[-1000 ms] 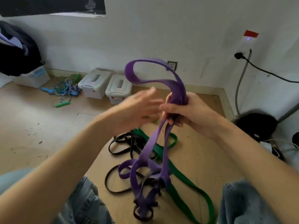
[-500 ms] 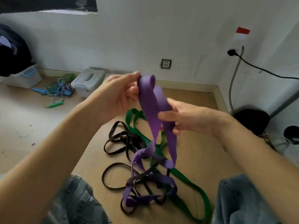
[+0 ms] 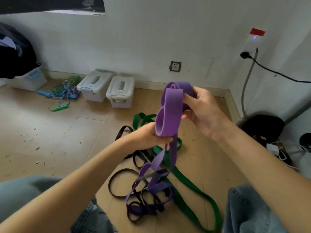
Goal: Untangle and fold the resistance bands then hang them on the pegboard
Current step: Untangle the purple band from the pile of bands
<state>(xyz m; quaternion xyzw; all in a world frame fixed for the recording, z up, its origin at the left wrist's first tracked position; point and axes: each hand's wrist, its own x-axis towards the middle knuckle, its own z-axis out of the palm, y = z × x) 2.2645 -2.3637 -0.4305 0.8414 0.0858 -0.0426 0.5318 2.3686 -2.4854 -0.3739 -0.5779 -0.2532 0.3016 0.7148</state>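
Head view: both hands grip the folded upper loops of a purple resistance band (image 3: 170, 111), left hand (image 3: 151, 135) pinching below, right hand (image 3: 200, 111) above; its tail hangs into tangled black bands (image 3: 134, 158) and a green band (image 3: 193, 187) on the floor

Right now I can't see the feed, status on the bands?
Both hands, left hand and right hand, gripping purple band, partly folded. Its tail snarled with black bands and green band on floor.

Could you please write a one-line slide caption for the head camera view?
Both hands, left hand and right hand, fold the purple band above tangled black bands and a green band.
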